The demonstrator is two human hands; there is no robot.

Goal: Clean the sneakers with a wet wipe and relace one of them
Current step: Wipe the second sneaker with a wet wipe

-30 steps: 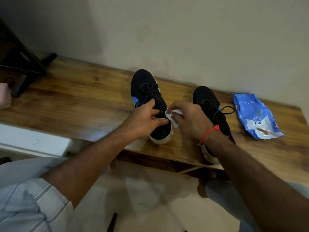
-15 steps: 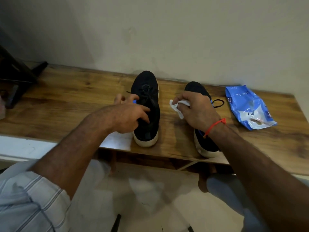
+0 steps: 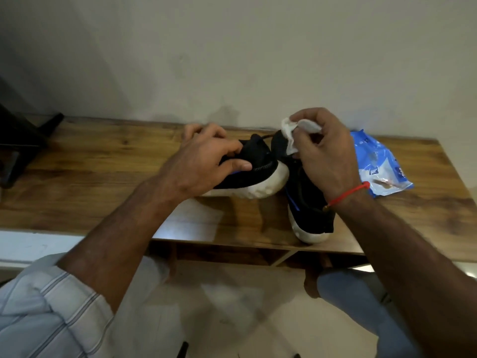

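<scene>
The left hand (image 3: 204, 161) wraps its fingers around one black shoe (image 3: 254, 174) and tips it on its side, so the white sole faces the front edge of the desk (image 3: 90, 182). The right hand (image 3: 327, 156) pinches a crumpled white wipe (image 3: 291, 135) tight above the other shoe (image 3: 307, 202), which sits flat near the front edge. The two shoes touch. A blue wipe pack (image 3: 379, 164) lies by the right back corner.
</scene>
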